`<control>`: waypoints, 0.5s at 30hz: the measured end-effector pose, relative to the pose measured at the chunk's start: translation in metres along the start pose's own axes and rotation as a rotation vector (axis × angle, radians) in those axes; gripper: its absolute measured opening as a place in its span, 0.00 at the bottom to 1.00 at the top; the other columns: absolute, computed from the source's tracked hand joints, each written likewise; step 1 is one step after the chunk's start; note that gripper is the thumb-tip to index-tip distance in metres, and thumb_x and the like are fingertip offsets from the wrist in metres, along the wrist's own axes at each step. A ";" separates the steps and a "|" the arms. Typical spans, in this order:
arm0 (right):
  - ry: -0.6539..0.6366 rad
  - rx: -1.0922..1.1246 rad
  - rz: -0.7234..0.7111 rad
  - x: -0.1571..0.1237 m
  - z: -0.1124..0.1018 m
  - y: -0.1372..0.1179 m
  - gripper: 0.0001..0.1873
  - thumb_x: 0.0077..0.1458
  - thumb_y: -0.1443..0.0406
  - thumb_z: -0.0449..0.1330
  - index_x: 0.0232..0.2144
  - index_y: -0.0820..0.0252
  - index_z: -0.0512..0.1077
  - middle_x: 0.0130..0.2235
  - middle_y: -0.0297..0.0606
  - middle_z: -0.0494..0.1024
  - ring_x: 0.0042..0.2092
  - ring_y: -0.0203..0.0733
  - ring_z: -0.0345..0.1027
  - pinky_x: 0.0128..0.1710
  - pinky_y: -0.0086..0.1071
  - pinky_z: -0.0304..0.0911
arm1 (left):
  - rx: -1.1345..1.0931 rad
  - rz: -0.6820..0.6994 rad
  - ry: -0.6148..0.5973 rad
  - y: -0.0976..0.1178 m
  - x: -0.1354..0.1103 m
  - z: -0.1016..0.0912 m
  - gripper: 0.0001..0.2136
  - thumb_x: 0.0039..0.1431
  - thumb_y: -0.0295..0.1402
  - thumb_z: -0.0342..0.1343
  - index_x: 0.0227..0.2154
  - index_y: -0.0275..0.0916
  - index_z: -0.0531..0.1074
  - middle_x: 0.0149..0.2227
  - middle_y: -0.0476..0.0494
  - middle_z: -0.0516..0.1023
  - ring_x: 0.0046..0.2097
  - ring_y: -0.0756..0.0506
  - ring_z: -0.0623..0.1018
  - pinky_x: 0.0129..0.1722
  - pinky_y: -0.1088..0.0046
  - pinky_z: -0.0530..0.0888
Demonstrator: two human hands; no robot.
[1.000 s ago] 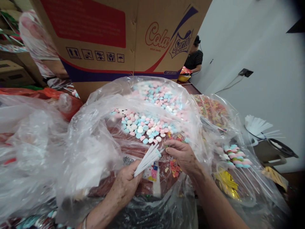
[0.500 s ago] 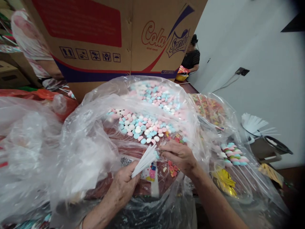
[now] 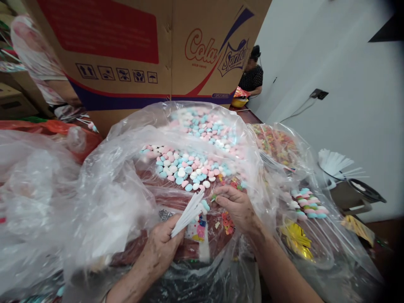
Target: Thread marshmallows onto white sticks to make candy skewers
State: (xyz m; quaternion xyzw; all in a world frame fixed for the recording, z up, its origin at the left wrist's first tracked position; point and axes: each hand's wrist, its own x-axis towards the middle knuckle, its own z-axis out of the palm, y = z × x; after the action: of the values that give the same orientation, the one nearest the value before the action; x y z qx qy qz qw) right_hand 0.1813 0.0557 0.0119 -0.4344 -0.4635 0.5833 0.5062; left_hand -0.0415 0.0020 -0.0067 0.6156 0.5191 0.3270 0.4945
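Note:
My left hand point(image 3: 160, 248) is closed round a bundle of white sticks point(image 3: 188, 211) that fan up to the right. My right hand point(image 3: 238, 206) pinches a small green candy point(image 3: 213, 198) just beside the stick tips. Both hands sit inside a big clear plastic bag point(image 3: 120, 185). Behind them lies a heap of pink, blue and white heart candies point(image 3: 189, 166). Small red ring candies point(image 3: 227, 221) lie under my right hand.
A large Cola cardboard box point(image 3: 142, 54) stands behind the bag. Another bag of mixed candies point(image 3: 277, 145) and finished candy skewers point(image 3: 307, 204) lie to the right, with more white sticks point(image 3: 336, 162). One person point(image 3: 252, 75) sits far back and another point(image 3: 38, 54) is at the left.
My right hand has shifted slightly left toward the stick tips, with the green candy showing at its fingertips. The view has drifted a little.

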 end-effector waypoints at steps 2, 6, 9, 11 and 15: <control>0.056 0.039 0.002 0.001 -0.001 -0.001 0.11 0.44 0.60 0.71 0.28 0.58 0.76 0.28 0.34 0.80 0.28 0.35 0.71 0.29 0.28 0.66 | -0.001 -0.003 0.005 0.001 -0.001 0.000 0.13 0.60 0.41 0.47 0.27 0.39 0.70 0.21 0.56 0.59 0.25 0.50 0.61 0.25 0.76 0.58; 0.107 0.038 0.011 0.002 -0.005 0.002 0.11 0.43 0.60 0.71 0.28 0.59 0.76 0.28 0.32 0.77 0.26 0.31 0.65 0.27 0.26 0.60 | 0.036 -0.007 0.013 0.003 -0.001 0.000 0.13 0.59 0.40 0.47 0.22 0.40 0.65 0.20 0.55 0.59 0.24 0.50 0.62 0.24 0.76 0.58; 0.093 0.021 0.020 0.001 -0.006 0.007 0.09 0.45 0.61 0.70 0.27 0.59 0.75 0.23 0.29 0.73 0.24 0.30 0.61 0.26 0.26 0.56 | 0.055 0.007 0.018 0.005 -0.001 -0.001 0.13 0.60 0.39 0.46 0.23 0.40 0.66 0.20 0.56 0.60 0.24 0.50 0.62 0.25 0.76 0.59; 0.089 0.039 0.023 0.000 -0.004 0.009 0.09 0.45 0.62 0.70 0.27 0.58 0.75 0.22 0.28 0.72 0.24 0.31 0.61 0.26 0.26 0.55 | 0.057 0.015 0.020 0.007 0.000 -0.001 0.12 0.59 0.38 0.46 0.24 0.40 0.66 0.20 0.56 0.60 0.24 0.49 0.62 0.24 0.76 0.59; 0.111 0.096 0.053 0.001 0.002 0.004 0.11 0.42 0.61 0.71 0.29 0.58 0.76 0.24 0.30 0.74 0.25 0.32 0.63 0.26 0.27 0.56 | 0.052 0.022 0.022 0.007 0.001 -0.001 0.12 0.58 0.38 0.46 0.23 0.41 0.66 0.19 0.56 0.60 0.23 0.49 0.62 0.24 0.76 0.59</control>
State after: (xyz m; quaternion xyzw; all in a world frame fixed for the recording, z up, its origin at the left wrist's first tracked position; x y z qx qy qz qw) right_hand 0.1783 0.0559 0.0089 -0.4535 -0.3947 0.5929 0.5357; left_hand -0.0400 0.0033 0.0003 0.6305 0.5260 0.3254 0.4689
